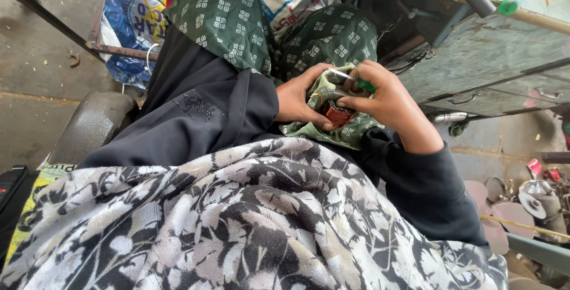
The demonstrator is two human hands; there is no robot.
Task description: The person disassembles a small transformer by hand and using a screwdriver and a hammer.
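In the head view, a small reddish-brown round part (337,113) is held in the lap, on green patterned cloth (350,135). It is gripped from the left by the left hand (300,97), whose fingers are curled closed around it. A thin screwdriver with a green handle (355,81) is pinched in the closed fingers of the right hand (389,103), just above the part. A grey metal workbench (493,58) is seen behind.

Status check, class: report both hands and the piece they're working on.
Left hand grips small reddish part on lap. Right hand holds green-handled screwdriver against it. Green patterned cloth bunched beneath, partly hiding part.
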